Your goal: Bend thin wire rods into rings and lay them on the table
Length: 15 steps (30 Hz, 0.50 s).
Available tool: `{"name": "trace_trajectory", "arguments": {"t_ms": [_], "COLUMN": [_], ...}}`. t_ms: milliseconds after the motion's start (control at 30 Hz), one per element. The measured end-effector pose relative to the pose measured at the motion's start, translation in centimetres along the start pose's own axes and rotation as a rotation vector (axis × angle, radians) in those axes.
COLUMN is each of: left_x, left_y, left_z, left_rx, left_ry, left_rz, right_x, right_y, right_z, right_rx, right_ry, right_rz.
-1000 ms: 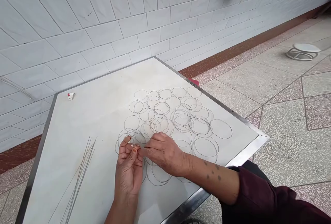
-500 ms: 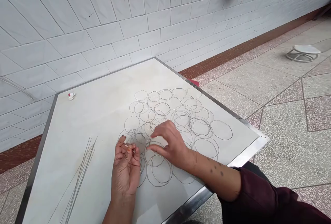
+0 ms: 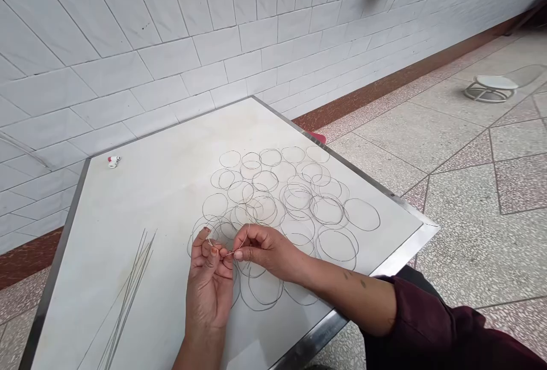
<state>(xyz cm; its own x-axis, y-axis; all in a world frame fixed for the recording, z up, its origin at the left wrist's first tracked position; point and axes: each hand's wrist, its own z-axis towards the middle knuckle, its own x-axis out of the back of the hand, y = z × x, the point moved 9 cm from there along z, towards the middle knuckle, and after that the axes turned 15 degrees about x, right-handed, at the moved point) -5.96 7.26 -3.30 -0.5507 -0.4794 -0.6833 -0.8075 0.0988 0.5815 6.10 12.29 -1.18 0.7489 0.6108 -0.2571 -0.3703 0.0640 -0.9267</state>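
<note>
A: Hands?

B: Left hand was palm-up at about 6 o'clock on the white metal-edged tabletop, fingers curled narrow, pinching one end of a thin curved length of silver wire. Right hand came in from 4 o'clock, thumb and forefinger pinched tight on the other end. Fingertips of both hands were almost touching.

A: Where was the wire exactly?

B: Lifted just off the table between the two hands, arcing up toward 12. It sat over the near edge of the spread of thin wire rings lying flat and overlapping across the middle and 2 o'clock part of the table.

A: Step?

B: Looked like closing the arc into a ring, ends being brought together. Whether the ends were already joined, couldn't tell; too fine.

A: Next move needs?

B: My guess: a steady two-handed pinch, ends lined up and hooked or twisted without kinking the loop. Springy wire, could slip out.

A: Other stuff?

B: Bundle of straight thin wire rods at 8 o'clock, well apart from the hands. Small white-and-red object at 11 o'clock near the far corner.
</note>
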Motion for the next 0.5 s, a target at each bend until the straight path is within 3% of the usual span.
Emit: {"name": "trace_trajectory", "arguments": {"t_ms": [333, 500], "left_x": [0.4, 0.6], "left_y": [0.9, 1.1], "left_z": [-0.3, -0.2], "left_rx": [-0.050, -0.063], "left_ry": [0.059, 0.065], "left_rz": [0.023, 0.035], "right_x": [0.1, -0.1], "right_y": [-0.3, 0.0], "right_z": [-0.2, -0.2], "right_rx": [-0.009, -0.045], "right_ry": [-0.035, -0.033], "right_rz": [-0.127, 0.026]}}
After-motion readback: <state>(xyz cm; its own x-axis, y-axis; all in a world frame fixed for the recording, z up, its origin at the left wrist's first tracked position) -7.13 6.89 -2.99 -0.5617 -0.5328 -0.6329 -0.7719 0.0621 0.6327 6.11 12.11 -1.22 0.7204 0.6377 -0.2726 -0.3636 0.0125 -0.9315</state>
